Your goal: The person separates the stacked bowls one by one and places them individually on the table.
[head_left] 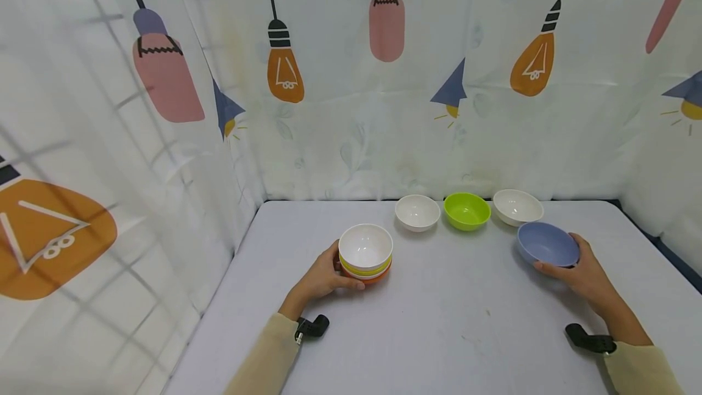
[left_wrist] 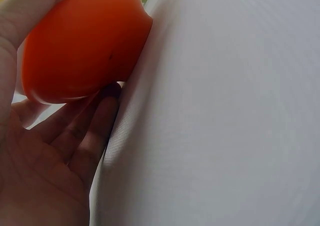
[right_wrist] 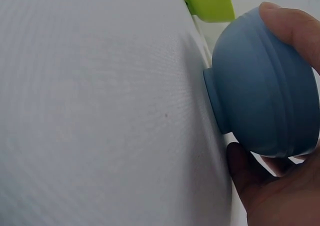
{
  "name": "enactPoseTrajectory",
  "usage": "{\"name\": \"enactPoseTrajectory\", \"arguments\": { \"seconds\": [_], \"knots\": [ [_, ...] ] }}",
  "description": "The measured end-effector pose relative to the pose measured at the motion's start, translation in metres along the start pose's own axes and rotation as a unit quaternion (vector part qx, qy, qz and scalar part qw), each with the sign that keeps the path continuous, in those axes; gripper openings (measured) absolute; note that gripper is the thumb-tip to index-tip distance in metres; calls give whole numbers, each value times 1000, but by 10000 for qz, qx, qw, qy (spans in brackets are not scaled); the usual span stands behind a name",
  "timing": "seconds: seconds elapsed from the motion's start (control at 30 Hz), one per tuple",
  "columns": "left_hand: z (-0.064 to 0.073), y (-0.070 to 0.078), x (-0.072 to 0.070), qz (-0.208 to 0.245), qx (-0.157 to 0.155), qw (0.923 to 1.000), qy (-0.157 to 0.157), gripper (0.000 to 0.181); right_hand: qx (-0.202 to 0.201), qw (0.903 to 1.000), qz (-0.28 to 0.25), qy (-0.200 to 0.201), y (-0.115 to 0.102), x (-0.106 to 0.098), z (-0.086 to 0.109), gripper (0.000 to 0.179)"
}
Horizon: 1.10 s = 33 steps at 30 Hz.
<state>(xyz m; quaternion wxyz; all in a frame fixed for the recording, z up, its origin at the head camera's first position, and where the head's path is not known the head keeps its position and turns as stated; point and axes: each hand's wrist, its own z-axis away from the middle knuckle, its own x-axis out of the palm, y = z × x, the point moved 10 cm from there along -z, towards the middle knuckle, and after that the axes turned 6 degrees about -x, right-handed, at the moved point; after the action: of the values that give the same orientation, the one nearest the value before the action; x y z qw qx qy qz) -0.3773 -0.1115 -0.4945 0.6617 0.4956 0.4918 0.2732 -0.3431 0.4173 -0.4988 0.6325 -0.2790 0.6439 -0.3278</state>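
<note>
At the middle left of the table, my left hand (head_left: 322,276) grips a stack of bowls from its left side. A white bowl (head_left: 365,247) tops the stack, yellow and white rims show beneath it, and an orange bowl (left_wrist: 85,48) is lowest. The left wrist view has the thumb on one side of the orange bowl and the fingers on the other, near its foot. Over on the right, my right hand (head_left: 584,276) holds a blue bowl (head_left: 548,244), its thumb at the near side and fingers around the right side. Whether the blue bowl's foot (right_wrist: 216,101) touches the table I cannot tell.
Along the back of the white table (head_left: 439,322) stand a white bowl (head_left: 418,213), a green bowl (head_left: 467,212) and another white bowl (head_left: 518,206), just behind the blue one. A patterned curtain (head_left: 340,139) hangs behind and at both sides.
</note>
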Motion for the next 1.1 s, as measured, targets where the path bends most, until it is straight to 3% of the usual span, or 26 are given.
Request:
{"name": "enactPoseTrajectory", "arguments": {
  "seconds": [0.37,0.57,0.83,1.1],
  "knots": [
    [2,-1,-1,13,63,10000,-19,102,-188,9994,260,116,-9,-1,1,125],
    [3,-2,-1,-18,-10,10000,-1,101,-681,9940,674,527,-30,-9,4,120],
    [5,0,-2,33,-22,10000,4,100,-1252,9849,840,853,-77,-6,14,104],
    [3,0,-1,-18,-31,10000,-43,100,-1923,9799,420,322,-138,38,29,93]
  ]
}}
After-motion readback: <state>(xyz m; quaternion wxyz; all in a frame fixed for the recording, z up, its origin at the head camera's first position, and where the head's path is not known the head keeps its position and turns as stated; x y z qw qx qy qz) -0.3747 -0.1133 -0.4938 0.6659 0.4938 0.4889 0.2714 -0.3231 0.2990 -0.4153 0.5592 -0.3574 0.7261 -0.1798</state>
